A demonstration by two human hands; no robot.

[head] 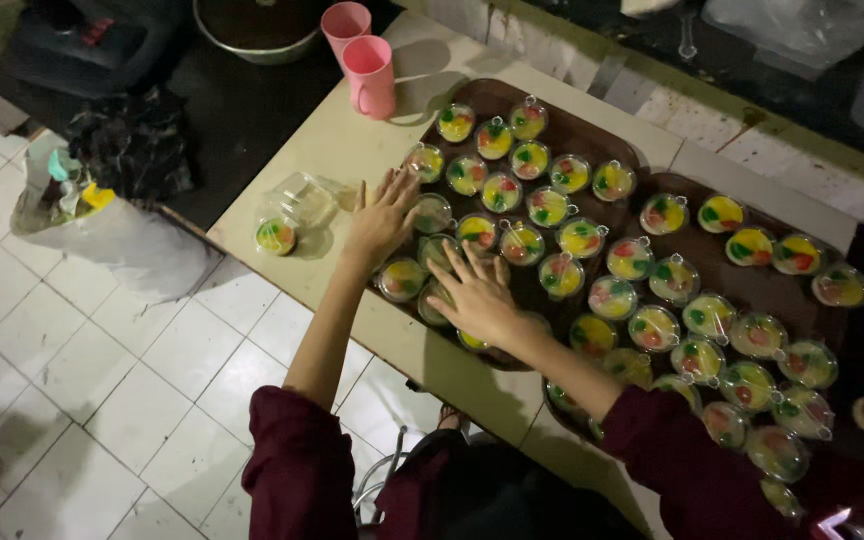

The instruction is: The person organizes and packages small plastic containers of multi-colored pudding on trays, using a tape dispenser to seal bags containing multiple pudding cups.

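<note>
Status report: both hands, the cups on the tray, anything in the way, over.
Left hand and right hand flat, open on lidded clear plastic dessert cups filling brown tray. One cup apart on table. Nothing blocking.

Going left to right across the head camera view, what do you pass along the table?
White plastic bag on the floor → lone lidded jelly cup → left hand → right hand → first brown tray of jelly cups → second brown tray of jelly cups.

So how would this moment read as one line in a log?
left hand: flat on lidded cups | right hand: spread over cups | brown tray: full | stray cup: on table
</note>
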